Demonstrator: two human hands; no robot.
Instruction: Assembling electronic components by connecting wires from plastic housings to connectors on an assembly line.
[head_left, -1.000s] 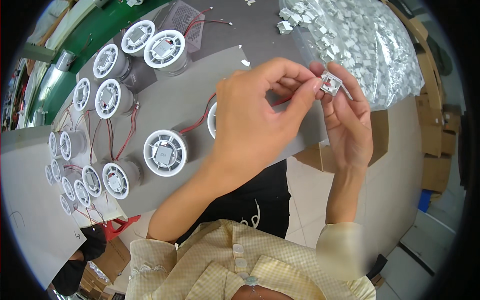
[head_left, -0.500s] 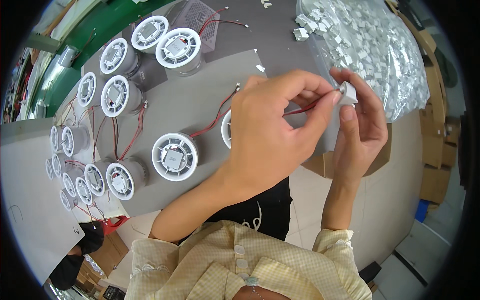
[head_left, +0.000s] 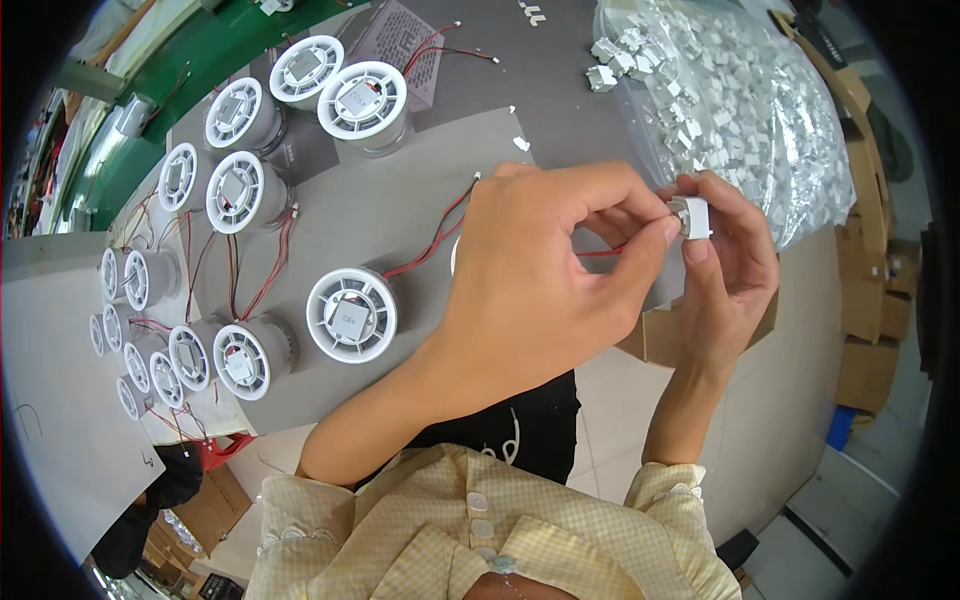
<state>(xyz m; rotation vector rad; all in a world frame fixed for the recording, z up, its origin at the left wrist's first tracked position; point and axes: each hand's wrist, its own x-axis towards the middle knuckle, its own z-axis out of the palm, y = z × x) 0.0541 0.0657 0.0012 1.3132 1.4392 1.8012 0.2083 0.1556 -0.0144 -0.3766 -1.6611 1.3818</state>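
Note:
My right hand (head_left: 728,275) pinches a small white plastic connector block (head_left: 694,217) between thumb and fingers. Against the block's left side, the thumb and forefinger of my left hand (head_left: 560,265) are closed on the end of a red-and-black wire lead (head_left: 600,252); its tip is hidden by the fingers. Behind my left hand, a white-rimmed round unit (head_left: 455,256) is almost wholly covered. Just left of it another round unit (head_left: 351,315), with a spoked white ring and a square plate in its centre, stands on the grey table.
Several more round units (head_left: 248,192) with trailing wires stand across the left of the grey table (head_left: 420,190). A clear plastic bag (head_left: 800,150) full of white connector blocks lies at the far right, above an open cardboard box (head_left: 660,335). Small white bits (head_left: 521,144) lie on the table.
Both hands have come slightly nearer to me with the connector block, which has turned a little and now shows its side openings. The wire end stays at the block.

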